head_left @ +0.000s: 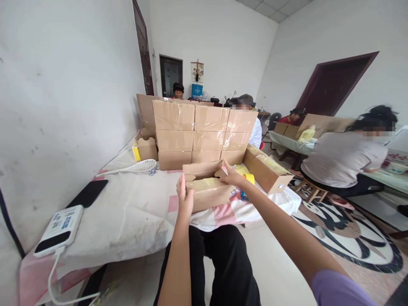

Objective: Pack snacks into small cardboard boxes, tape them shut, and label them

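A small cardboard box [210,197] rests at the table's front edge, its top flaps raised and its inside partly in shadow. My left hand [185,193] grips the box's left end, thumb on the near side. At the right end, my right hand [232,175] has its fingers on the raised flap and corner. Just right of the box lies a roll of yellow tape [249,178], with a blue object [245,196] close by. Behind the box stands a wall of stacked, taped cartons [193,140].
A long carton [267,170] lies on the right. To the left are a white fly swatter [140,167], an open carton [148,148], a black phone [87,193] and a white power bank [60,229] with a cable. A person in grey [344,157] sits at another table.
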Action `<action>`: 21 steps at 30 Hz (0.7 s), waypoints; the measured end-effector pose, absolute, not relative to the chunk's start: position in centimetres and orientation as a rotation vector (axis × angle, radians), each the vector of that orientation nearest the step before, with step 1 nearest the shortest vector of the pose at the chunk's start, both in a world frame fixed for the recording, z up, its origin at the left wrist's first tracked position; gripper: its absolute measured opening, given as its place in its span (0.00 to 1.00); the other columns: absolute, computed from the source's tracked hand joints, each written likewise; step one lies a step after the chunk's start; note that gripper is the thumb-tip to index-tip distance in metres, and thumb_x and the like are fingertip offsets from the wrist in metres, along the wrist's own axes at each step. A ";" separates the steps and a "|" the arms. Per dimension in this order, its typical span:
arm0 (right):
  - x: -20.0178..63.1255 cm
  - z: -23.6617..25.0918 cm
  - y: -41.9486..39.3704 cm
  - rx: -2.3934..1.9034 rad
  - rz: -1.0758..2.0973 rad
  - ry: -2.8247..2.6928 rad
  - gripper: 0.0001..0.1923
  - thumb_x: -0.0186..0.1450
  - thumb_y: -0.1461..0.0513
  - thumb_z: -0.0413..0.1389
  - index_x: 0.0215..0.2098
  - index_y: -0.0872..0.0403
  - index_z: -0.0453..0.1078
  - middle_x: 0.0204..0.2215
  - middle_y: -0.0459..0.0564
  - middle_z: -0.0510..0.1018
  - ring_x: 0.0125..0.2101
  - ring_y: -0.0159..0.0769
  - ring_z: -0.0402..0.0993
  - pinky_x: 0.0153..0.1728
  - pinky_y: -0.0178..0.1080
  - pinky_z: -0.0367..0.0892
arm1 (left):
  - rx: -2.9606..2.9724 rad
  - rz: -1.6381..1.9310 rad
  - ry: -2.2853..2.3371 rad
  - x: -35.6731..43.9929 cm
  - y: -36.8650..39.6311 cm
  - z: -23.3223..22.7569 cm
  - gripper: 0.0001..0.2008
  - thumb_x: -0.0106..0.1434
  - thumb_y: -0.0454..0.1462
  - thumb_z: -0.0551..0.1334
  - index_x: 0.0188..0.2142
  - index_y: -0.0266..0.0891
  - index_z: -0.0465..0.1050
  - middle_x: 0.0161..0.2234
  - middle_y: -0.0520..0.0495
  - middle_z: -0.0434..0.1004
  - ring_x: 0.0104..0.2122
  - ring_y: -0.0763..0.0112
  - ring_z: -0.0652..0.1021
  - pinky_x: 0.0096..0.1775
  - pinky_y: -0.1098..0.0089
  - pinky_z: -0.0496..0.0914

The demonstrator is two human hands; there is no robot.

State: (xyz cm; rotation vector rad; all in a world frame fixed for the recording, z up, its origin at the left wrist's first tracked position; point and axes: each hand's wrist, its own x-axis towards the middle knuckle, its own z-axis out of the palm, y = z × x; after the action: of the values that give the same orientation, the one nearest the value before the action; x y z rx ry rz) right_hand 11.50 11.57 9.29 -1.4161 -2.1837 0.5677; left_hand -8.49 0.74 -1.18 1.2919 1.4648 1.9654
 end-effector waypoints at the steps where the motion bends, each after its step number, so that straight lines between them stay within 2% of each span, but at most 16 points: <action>1: 11.2 10.2 11.6 -1.362 0.431 -2.274 0.50 0.59 0.61 0.59 0.75 0.49 0.42 0.67 0.56 0.64 0.67 0.53 0.55 0.63 0.52 0.55 | 1.293 1.959 1.470 -8.5 0.7 -1.1 0.35 0.63 0.33 0.55 0.70 0.48 0.54 0.71 0.46 0.51 0.71 0.60 0.52 0.70 0.54 0.48; 3: 10.6 11.8 11.4 -1.240 0.124 -2.451 0.44 0.62 0.60 0.57 0.73 0.50 0.48 0.64 0.57 0.68 0.67 0.55 0.53 0.63 0.56 0.50 | 1.295 1.966 1.475 -8.5 0.6 -1.0 0.35 0.63 0.33 0.54 0.70 0.48 0.54 0.71 0.46 0.51 0.71 0.60 0.52 0.70 0.54 0.47; 6: 9.8 13.0 10.1 -1.132 -0.147 -2.716 0.22 0.69 0.56 0.53 0.59 0.52 0.70 0.50 0.58 0.79 0.55 0.52 0.69 0.58 0.52 0.55 | 1.302 1.983 1.477 -8.5 0.5 -1.0 0.34 0.64 0.34 0.54 0.70 0.47 0.54 0.72 0.45 0.49 0.71 0.60 0.51 0.70 0.55 0.49; 8: 9.5 12.9 9.1 -1.105 -0.261 -2.876 0.19 0.72 0.52 0.49 0.49 0.54 0.76 0.43 0.58 0.81 0.46 0.47 0.75 0.52 0.45 0.60 | 1.349 1.959 1.513 -8.5 0.3 -1.0 0.31 0.66 0.35 0.53 0.69 0.48 0.56 0.71 0.45 0.50 0.70 0.59 0.54 0.69 0.54 0.53; 11: 9.4 12.3 8.0 -1.097 -0.423 -2.961 0.23 0.74 0.49 0.45 0.48 0.55 0.74 0.45 0.59 0.78 0.43 0.45 0.76 0.44 0.41 0.63 | 1.603 1.893 1.680 -8.7 -0.4 -0.2 0.23 0.68 0.35 0.52 0.60 0.48 0.71 0.68 0.46 0.61 0.67 0.56 0.61 0.66 0.51 0.58; 13: 9.5 11.8 7.7 -1.131 -0.460 -2.951 0.23 0.75 0.49 0.44 0.51 0.55 0.73 0.46 0.59 0.77 0.43 0.45 0.76 0.44 0.41 0.64 | 1.811 1.803 1.818 -8.5 -1.3 0.8 0.21 0.68 0.32 0.51 0.54 0.49 0.76 0.63 0.48 0.70 0.65 0.55 0.64 0.66 0.46 0.55; 17: 9.9 10.2 7.6 -1.158 -0.411 -2.880 0.27 0.76 0.50 0.38 0.58 0.55 0.70 0.52 0.62 0.75 0.50 0.48 0.74 0.48 0.45 0.65 | 2.013 1.577 1.911 -7.2 -3.3 2.7 0.24 0.65 0.29 0.53 0.56 0.52 0.73 0.59 0.51 0.75 0.66 0.55 0.63 0.67 0.36 0.38; 21: 10.5 7.8 7.7 -1.157 -0.325 -2.751 0.31 0.76 0.51 0.32 0.69 0.55 0.58 0.68 0.60 0.62 0.66 0.50 0.58 0.62 0.52 0.55 | 2.033 1.473 1.887 -5.4 -3.6 3.1 0.24 0.64 0.30 0.57 0.56 0.54 0.73 0.60 0.51 0.74 0.66 0.55 0.63 0.66 0.35 0.28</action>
State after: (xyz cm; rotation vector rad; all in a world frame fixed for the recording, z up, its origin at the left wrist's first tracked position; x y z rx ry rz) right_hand 10.51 7.72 7.84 -1.1570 -2.7515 -0.3248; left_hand -5.44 -3.56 3.07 2.0334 1.8869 1.4727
